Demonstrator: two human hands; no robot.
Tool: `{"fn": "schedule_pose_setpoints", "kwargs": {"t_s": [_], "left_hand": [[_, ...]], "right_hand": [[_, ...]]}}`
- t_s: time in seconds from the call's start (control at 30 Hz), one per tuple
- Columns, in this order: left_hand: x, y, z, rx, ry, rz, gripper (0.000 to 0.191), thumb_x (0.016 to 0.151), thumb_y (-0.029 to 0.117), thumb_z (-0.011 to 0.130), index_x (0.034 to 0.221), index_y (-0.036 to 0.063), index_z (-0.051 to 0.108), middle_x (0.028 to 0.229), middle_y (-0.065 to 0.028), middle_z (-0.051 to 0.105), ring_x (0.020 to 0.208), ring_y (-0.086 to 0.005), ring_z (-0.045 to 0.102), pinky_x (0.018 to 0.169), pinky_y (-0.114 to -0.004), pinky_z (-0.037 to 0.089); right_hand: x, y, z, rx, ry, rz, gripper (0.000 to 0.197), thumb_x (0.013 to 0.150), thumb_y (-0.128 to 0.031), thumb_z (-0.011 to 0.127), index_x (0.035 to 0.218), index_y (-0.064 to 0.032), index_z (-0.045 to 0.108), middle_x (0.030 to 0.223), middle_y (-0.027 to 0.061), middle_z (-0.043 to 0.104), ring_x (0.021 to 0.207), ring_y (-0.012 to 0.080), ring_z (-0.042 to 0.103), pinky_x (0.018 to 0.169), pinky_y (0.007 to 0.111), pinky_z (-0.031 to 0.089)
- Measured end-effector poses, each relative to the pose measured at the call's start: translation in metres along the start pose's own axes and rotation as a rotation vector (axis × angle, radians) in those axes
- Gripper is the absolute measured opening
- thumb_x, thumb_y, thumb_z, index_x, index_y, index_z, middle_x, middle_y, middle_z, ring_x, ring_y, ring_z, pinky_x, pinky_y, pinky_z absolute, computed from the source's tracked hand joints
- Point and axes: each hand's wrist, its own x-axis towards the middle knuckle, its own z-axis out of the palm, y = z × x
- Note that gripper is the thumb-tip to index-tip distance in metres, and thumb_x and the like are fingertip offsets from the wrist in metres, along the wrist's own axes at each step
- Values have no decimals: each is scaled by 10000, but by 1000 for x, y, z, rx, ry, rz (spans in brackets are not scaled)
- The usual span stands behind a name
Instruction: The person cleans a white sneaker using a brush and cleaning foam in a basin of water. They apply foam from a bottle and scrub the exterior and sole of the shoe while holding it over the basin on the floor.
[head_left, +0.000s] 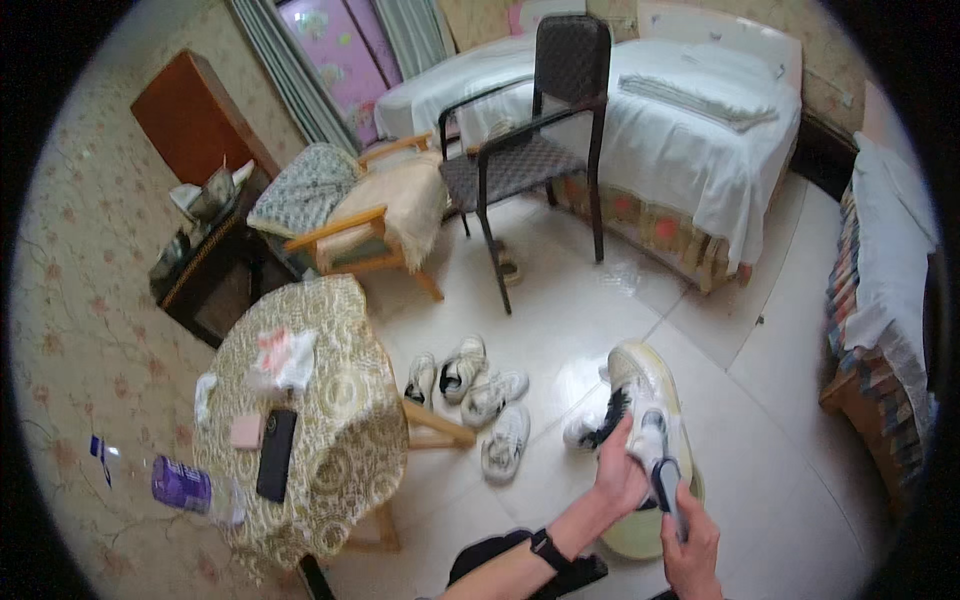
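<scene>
My left hand, with a dark band on its wrist, grips a white sneaker with black laces. The shoe is held up with its toe pointing away from me. In my right hand is the handle of what looks like a brush, pressed close to the shoe's side; its working end is hard to make out. Below both hands a pale yellow-green basin stands on the floor, partly covered by the shoe and my hands. Another white shoe shows just left of the held one.
Several white sneakers rest on the tiled floor beside a cloth-covered round table. That table bears a black phone, a pink box and a purple-labelled bottle. A black armchair stands before the beds.
</scene>
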Motion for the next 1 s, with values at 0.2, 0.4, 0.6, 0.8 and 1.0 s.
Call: {"fn": "schedule_pose_setpoints", "kwargs": {"t_s": [0.2,0.4,0.6,0.8,1.0], "left_hand": [[3,-16,-10,40,98,2,484,1051,367,332,1372,22,442,1315,-121,558,1210,-287,530,1094,-450,375],[1,-26,-13,37,116,-87,482,1023,388,384,1342,37,470,1289,-128,566,1177,-307,534,1086,-465,367],[4,-2,-15,75,70,5,508,1016,419,402,1347,40,473,1277,-122,576,1171,-307,542,1071,-479,378],[2,4,-12,41,31,42,489,1042,387,332,1365,39,446,1275,-143,567,1184,-313,536,1072,-464,393],[10,2,-7,24,-18,-1,439,1042,373,362,1313,53,491,1229,-106,591,1139,-273,557,1040,-429,419]], "right_hand": [[-6,6,1,19,-119,178,393,934,-144,581,1303,-11,558,1236,234,613,1139,385,598,951,427,474],[7,3,-10,0,25,110,434,890,-156,639,1296,-20,566,1172,235,637,1053,389,627,904,425,498],[6,8,3,-58,-61,103,464,874,-225,674,1292,-49,574,1112,213,668,955,362,673,807,408,547],[7,3,6,78,-114,90,469,914,-203,634,1345,-55,528,1162,236,642,1006,395,651,851,411,526],[20,-3,-5,33,-104,126,496,898,-163,647,1358,-31,514,1130,239,656,970,389,663,820,397,531]]}}
